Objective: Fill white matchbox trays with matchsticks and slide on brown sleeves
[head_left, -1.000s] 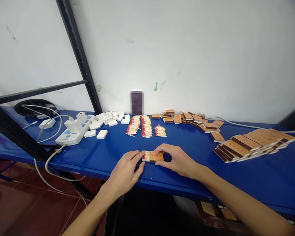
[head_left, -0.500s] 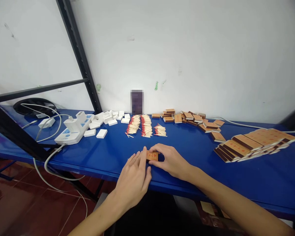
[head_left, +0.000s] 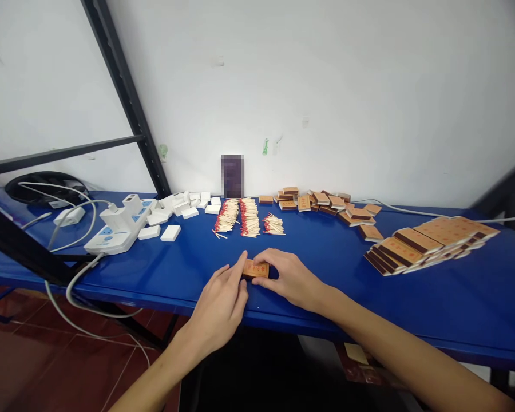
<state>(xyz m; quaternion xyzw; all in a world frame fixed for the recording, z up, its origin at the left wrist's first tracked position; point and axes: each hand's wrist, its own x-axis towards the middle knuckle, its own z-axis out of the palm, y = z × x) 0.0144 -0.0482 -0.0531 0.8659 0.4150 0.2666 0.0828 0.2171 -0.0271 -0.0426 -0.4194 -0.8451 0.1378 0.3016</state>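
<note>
An orange-brown matchbox [head_left: 256, 268] with red print lies near the front of the blue table [head_left: 309, 332]. My right hand [head_left: 288, 279] grips its right end between thumb and fingers. At the box's left end, my left hand [head_left: 223, 306] touches it with its fingertips, fingers close together. Behind the hands lie two long piles of red-tipped matches, a left one [head_left: 227, 216] and a middle one [head_left: 249, 217], with a smaller pile [head_left: 274, 224] to their right.
White small boxes [head_left: 170, 233] and a power strip [head_left: 115, 239] with cables sit at the left. Loose matchboxes [head_left: 357, 213] lie along the wall, and stacked matchboxes [head_left: 420, 243] stand at the right. A black metal frame [head_left: 126, 86] rises at the left.
The view has shifted a little. More of the matchbox's top shows between my hands, as my left hand has drawn slightly leftward. My right hand still grips the right end.
</note>
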